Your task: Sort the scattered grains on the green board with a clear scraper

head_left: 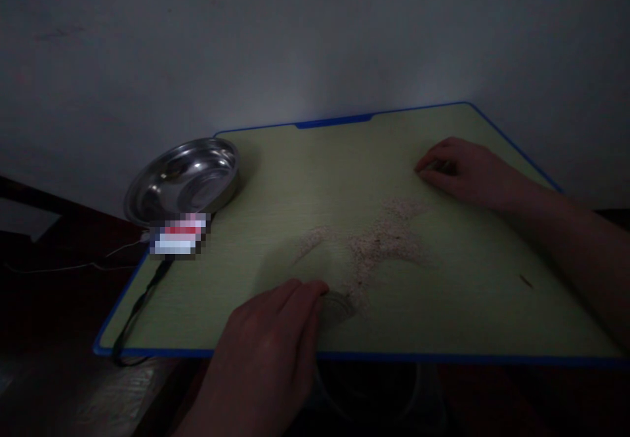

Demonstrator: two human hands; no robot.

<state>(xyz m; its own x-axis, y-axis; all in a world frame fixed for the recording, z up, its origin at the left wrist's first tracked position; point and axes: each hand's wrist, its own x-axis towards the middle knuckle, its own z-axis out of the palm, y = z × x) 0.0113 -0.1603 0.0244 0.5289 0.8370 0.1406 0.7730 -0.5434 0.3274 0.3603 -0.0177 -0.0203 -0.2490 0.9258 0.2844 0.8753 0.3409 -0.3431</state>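
Observation:
My left hand (275, 332) is closed at the near edge of the table, its fingers on a clear, round-edged object (338, 306) whose kind I cannot make out. That object touches the near end of a scattered heap of small pale grains (384, 243), with darker specks among them. A thinner streak of grains lies to the left of the heap. My right hand (460, 168) rests beyond the heap at the right, fingers curled and thumb near the fingertips. Whatever it may hold is hidden in shadow.
A shiny steel basin (197, 181) stands at the table's left edge. In front of it lie a blurred-out card (180, 235) and a dark strap (140, 302). A thin brown sliver (526, 281) is on the blue-edged green table (305, 181). Below the near edge is a dark round container (369, 391).

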